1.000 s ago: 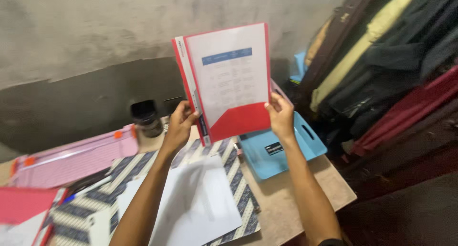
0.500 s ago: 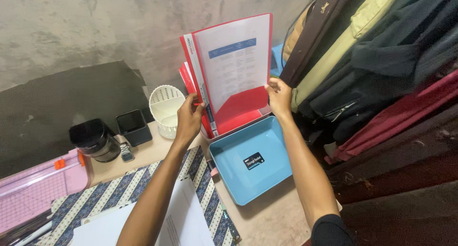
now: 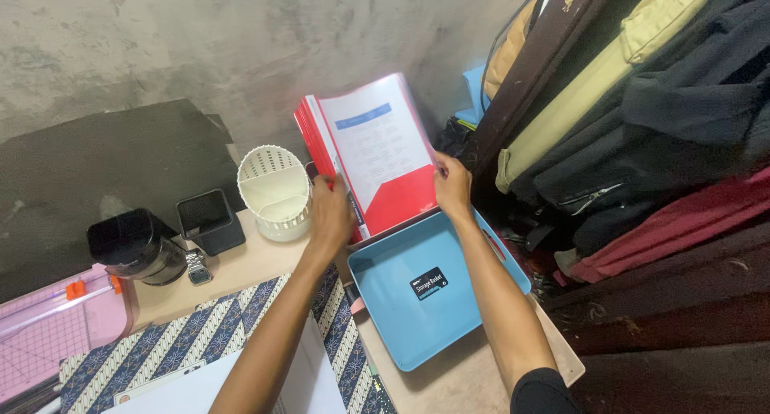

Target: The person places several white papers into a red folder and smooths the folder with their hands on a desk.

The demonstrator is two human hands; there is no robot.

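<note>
Red folder, clear cover, printed sheet inside: held upright, clamped at both lower side edges by left hand and right hand fingers. Blue tray just below fingers. Judged light, thin, bendy, slippery; edges best gripped.

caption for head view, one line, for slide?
Both hands hold a red folder upright behind a blue tray.
</note>
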